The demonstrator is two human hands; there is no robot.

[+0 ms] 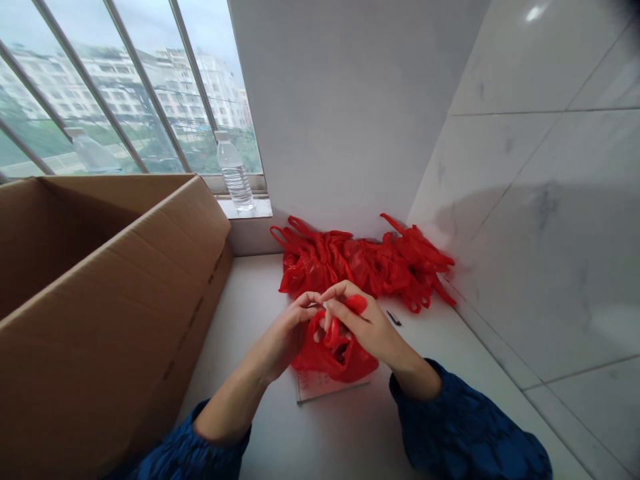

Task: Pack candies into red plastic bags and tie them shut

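Observation:
A red plastic bag (345,367) sits in front of me with its handles raised and bunched at the top. My left hand (295,327) pinches at the left side of the handles. My right hand (365,327) is closed on the handles from the other side, and a red loop pokes out by its thumb. The fingertips of both hands meet above the bag. What the bag holds is hidden. Under it lies a flat pinkish thing with printed marks (330,390), perhaps a booklet, mostly covered.
Several more red plastic bags (350,260) lie heaped along the wall. A small black object (394,319) is right of my right hand. A large open cardboard box (150,287) stands at left. On the windowsill is a clear water bottle (234,173). A tiled wall (550,267) bounds the right.

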